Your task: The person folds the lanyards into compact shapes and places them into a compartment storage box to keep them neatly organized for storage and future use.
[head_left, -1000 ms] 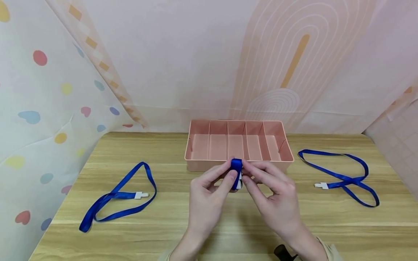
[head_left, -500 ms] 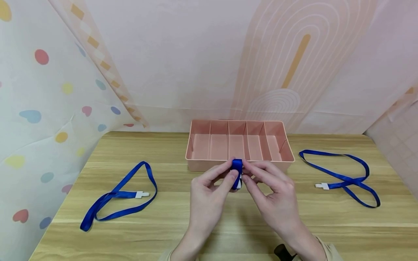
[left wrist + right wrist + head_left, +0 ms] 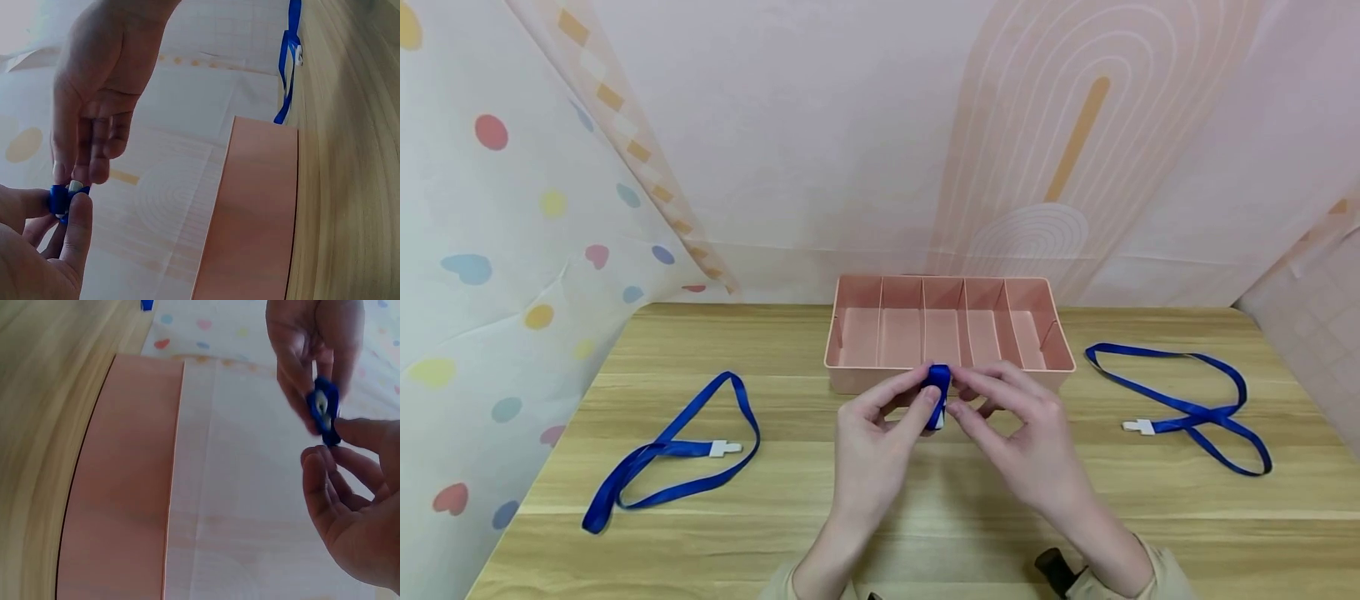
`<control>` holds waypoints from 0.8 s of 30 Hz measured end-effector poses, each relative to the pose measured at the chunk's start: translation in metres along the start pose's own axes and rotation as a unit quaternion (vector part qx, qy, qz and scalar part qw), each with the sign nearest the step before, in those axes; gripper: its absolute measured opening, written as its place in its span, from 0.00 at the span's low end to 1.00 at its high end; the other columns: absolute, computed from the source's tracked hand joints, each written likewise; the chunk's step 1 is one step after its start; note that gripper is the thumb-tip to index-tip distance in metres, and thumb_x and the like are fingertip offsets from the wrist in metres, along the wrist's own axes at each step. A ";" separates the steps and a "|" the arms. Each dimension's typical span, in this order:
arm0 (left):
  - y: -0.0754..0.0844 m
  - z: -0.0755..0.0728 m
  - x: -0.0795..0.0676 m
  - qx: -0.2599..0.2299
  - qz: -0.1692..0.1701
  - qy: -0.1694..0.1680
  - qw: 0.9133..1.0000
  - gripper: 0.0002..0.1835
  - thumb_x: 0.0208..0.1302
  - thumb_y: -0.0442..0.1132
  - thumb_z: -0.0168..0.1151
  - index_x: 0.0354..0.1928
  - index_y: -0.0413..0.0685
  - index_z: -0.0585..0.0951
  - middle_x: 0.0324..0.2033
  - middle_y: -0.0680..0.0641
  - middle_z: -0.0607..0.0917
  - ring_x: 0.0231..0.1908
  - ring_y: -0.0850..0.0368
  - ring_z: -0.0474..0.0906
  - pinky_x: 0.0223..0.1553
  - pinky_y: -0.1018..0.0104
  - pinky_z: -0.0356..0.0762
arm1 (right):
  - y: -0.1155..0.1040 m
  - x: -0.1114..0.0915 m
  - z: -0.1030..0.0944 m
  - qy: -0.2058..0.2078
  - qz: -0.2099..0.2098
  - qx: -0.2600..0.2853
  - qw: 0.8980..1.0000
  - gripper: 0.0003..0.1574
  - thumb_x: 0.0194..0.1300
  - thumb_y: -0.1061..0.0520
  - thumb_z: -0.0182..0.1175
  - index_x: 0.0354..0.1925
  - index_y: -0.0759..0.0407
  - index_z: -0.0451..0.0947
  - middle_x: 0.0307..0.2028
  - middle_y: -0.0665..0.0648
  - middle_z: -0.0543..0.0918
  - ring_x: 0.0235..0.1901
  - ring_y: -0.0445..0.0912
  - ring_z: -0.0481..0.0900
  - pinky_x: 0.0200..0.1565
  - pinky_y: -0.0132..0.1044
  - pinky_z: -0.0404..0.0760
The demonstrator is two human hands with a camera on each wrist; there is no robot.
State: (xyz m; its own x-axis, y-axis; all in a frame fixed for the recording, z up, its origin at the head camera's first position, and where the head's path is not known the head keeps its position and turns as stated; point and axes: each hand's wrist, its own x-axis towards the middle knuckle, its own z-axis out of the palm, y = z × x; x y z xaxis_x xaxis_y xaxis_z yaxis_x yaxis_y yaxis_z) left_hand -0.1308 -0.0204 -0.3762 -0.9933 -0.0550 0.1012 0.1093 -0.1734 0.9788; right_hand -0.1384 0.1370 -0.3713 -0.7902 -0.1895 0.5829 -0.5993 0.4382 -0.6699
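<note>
1. Slightly leftward, the right hand (image 3: pixel 1037 425) and the rolled blue lanyard (image 3: pixel 935 396) have been shifted since the earlier frame.
2. Between thumb and fingers, the lanyard is pinched in the left hand's grip (image 3: pixel 872 450).
3. It is touched by the right hand; whether pinched cannot be told.
4. It is held near the pink box (image 3: pixel 861 382).

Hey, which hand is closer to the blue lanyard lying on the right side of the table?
Right. The right hand is left of that lanyard, apart from it; the left hand is farther left.
</note>
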 end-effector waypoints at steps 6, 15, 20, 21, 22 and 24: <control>0.000 0.000 0.000 0.002 -0.007 0.004 1.000 0.13 0.59 0.31 0.64 0.47 0.44 0.84 0.44 0.39 0.86 0.38 0.62 0.85 0.36 0.64 0.86 | 0.023 0.009 -0.016 -0.001 0.039 -0.052 0.998 0.23 0.57 0.64 0.66 0.53 0.59 0.79 0.44 0.57 0.85 0.38 0.38 0.83 0.36 0.24 0.82; 0.002 -0.001 0.001 -0.009 -0.008 0.016 1.000 0.13 0.59 0.30 0.65 0.47 0.42 0.84 0.44 0.39 0.86 0.37 0.61 0.85 0.36 0.65 0.86 | 0.074 0.017 -0.047 0.052 0.133 -0.143 0.979 0.22 0.62 0.57 0.63 0.55 0.58 0.78 0.47 0.60 0.83 0.38 0.30 0.78 0.36 0.11 0.73; 0.002 -0.002 0.001 -0.016 -0.006 0.016 1.000 0.13 0.59 0.30 0.65 0.47 0.42 0.84 0.45 0.38 0.86 0.37 0.61 0.85 0.36 0.65 0.86 | 0.093 0.017 -0.056 0.054 0.166 -0.168 0.970 0.22 0.63 0.55 0.62 0.55 0.61 0.78 0.51 0.63 0.81 0.48 0.55 0.81 0.37 0.09 0.67; 0.002 -0.002 0.001 -0.016 -0.004 0.016 1.000 0.13 0.59 0.30 0.65 0.47 0.42 0.84 0.45 0.38 0.86 0.37 0.61 0.85 0.36 0.65 0.86 | 0.096 0.017 -0.057 0.050 0.173 -0.170 0.969 0.23 0.64 0.55 0.62 0.56 0.61 0.78 0.51 0.63 0.81 0.49 0.56 0.80 0.38 0.12 0.69; 0.002 -0.002 0.001 -0.017 -0.003 0.017 1.000 0.13 0.59 0.30 0.64 0.47 0.42 0.84 0.45 0.38 0.86 0.37 0.60 0.84 0.36 0.65 0.86 | 0.099 0.017 -0.058 0.045 0.181 -0.171 0.967 0.23 0.64 0.54 0.61 0.56 0.61 0.77 0.52 0.63 0.81 0.49 0.56 0.80 0.39 0.16 0.74; 0.001 -0.003 0.001 -0.017 -0.002 0.017 1.000 0.13 0.59 0.30 0.64 0.47 0.42 0.84 0.45 0.38 0.86 0.37 0.60 0.84 0.36 0.65 0.86 | 0.103 0.016 -0.059 0.034 0.194 -0.173 0.965 0.24 0.65 0.54 0.60 0.57 0.62 0.76 0.53 0.64 0.80 0.50 0.57 0.80 0.41 0.29 0.82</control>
State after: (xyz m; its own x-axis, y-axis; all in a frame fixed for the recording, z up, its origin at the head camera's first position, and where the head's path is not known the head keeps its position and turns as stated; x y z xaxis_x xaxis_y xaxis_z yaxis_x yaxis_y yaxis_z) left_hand -0.1316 -0.0234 -0.3755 -0.9920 -0.0880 0.0904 0.1070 -0.2063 0.9726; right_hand -0.2054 0.2306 -0.4039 -0.9291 0.1009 0.3557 -0.1720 0.7336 -0.6574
